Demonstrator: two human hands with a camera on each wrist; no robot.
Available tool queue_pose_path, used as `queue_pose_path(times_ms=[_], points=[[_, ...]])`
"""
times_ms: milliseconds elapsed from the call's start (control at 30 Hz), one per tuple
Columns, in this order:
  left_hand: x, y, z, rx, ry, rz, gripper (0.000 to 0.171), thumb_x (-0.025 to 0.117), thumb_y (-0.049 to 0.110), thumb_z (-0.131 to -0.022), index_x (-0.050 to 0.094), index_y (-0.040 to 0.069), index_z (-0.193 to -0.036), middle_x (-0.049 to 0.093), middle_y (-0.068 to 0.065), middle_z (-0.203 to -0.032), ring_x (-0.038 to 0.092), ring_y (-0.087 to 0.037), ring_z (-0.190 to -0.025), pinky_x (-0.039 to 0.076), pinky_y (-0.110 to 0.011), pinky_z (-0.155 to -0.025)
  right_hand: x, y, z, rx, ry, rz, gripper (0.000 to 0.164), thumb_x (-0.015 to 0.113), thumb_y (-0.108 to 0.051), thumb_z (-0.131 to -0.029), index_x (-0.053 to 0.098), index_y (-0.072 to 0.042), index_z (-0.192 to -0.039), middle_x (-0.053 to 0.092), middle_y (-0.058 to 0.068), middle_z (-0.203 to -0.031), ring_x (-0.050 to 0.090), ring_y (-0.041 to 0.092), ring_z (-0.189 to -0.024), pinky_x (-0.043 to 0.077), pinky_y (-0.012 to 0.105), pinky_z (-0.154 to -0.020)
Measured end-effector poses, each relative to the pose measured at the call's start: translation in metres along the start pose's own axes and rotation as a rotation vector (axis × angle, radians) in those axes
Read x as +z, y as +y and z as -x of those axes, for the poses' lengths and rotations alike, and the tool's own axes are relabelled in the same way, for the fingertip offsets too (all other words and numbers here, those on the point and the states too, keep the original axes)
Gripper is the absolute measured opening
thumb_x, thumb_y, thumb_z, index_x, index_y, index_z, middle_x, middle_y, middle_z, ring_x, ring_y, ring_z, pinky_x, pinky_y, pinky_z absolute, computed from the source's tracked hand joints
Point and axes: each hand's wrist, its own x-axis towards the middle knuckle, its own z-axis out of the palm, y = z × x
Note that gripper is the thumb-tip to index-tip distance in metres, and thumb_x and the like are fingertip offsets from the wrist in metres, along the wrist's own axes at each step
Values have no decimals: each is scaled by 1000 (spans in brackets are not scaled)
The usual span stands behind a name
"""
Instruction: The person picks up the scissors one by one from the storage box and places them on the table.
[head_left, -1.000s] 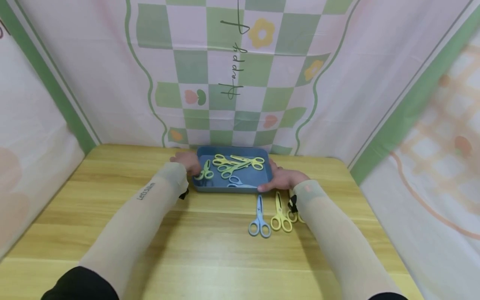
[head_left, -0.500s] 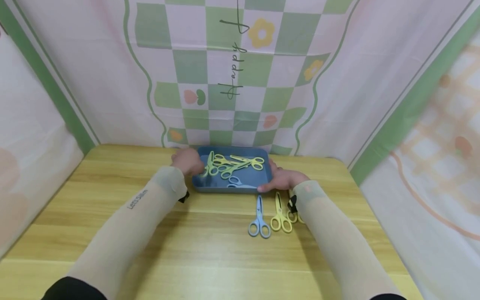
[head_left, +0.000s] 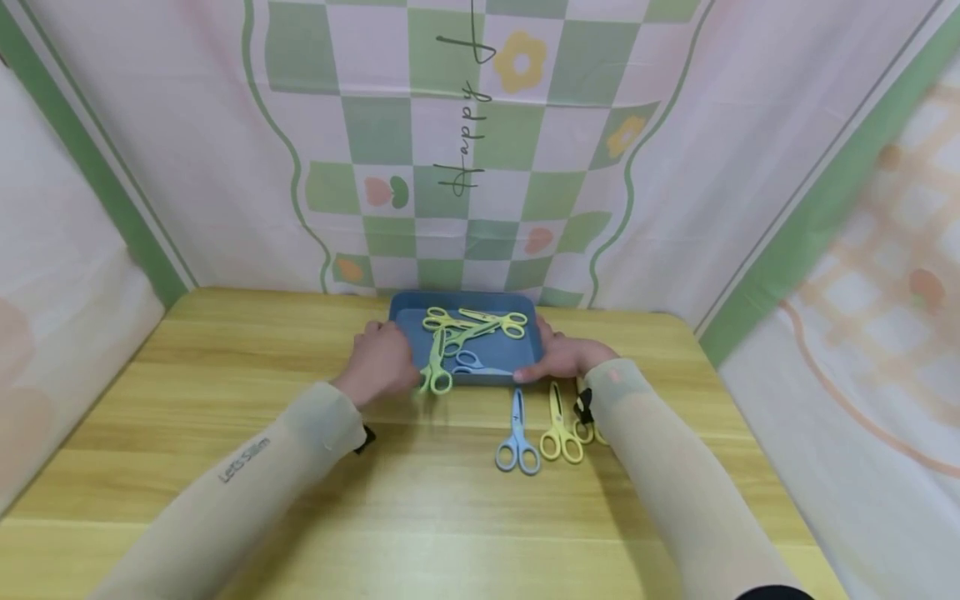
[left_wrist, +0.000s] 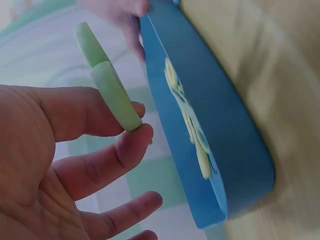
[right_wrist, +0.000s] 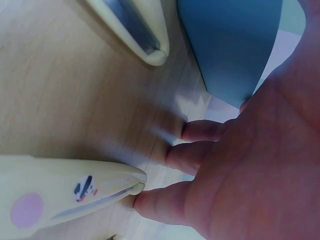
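Observation:
My left hand (head_left: 380, 364) pinches a pair of green scissors (head_left: 437, 367) by a handle loop, between thumb and fingers. The scissors overlap the front left rim of the blue tray (head_left: 405, 310), blades pointing toward the back. In the left wrist view, the green handle (left_wrist: 117, 97) is raised beside the tray wall (left_wrist: 220, 105), the other fingers spread. My right hand (head_left: 566, 357) holds the tray's right end, thumb at the front corner. Inside the tray lie yellow scissors (head_left: 513, 323), green scissors (head_left: 453, 342) and blue scissors (head_left: 471, 362).
In front of the tray, blue scissors (head_left: 517, 437) and yellow scissors (head_left: 558, 433) lie on the wooden table (head_left: 442, 508), blades away from me. More yellow scissors (head_left: 585, 431) are partly hidden under my right wrist. A patterned cloth (head_left: 442, 242) hangs behind the tray.
My left hand has lifted the green scissors from the tray's left side and brought them toward me and right, over the front rim. My right hand has stayed on the tray.

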Motion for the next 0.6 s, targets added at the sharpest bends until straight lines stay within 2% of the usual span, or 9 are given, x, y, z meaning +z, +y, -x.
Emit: queue_pose_path(times_ms=[167,267,433,600], points=[[11,5,27,124,36,-93,25,71,19,-76,57,15,-56,61,-17,-117,48,-37,-114,36,-53,-100,0,1,2,0,3,3,149,84,-68,-63,-21,-20,-157,-8,18,-164,0,34,-149,9,50,-117],[22,7,42,182,19,-106,24,71,17,-72,56,18,-54,63,-9,-105,52,-30,-106,37,-47,-98,0,2,2,6,2,2,149,84,-68,-63,-22,-20,-156,-9,18,-164,-1,34,-149,9,50,-117],[40,8,61,167,-70,-48,21,70,13,-70,56,19,-56,60,-7,-105,49,-32,-109,39,-48,-97,1,0,2,2,7,-2,148,84,-67,-63,-22,-21,-156,-9,18,-164,-1,35,-149,8,50,-117],[52,6,67,159,-107,-61,23,70,14,-72,56,17,-55,59,-8,-102,48,-33,-110,39,-48,-97,1,0,-1,-13,7,8,148,85,-65,-64,-23,-21,-156,-9,18,-164,1,36,-149,9,52,-117]])
